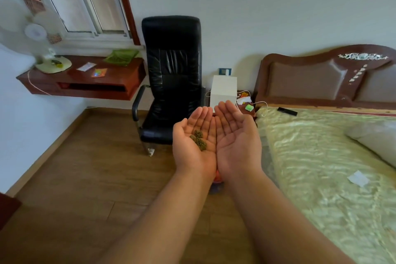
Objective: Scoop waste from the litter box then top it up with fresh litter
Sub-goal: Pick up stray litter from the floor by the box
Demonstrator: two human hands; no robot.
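Observation:
Both my hands are held out palm up, side by side and touching along their inner edges, above the wooden floor. My left hand lies flat with a few small greenish-brown clumps resting on its palm. My right hand is flat too and carries nothing. No litter box, scoop or litter bag shows in the head view.
A black office chair stands just beyond my hands. A bed with a yellow-green cover fills the right side. A white box sits by the wall. A wall-mounted red-brown desk with a fan is at the left.

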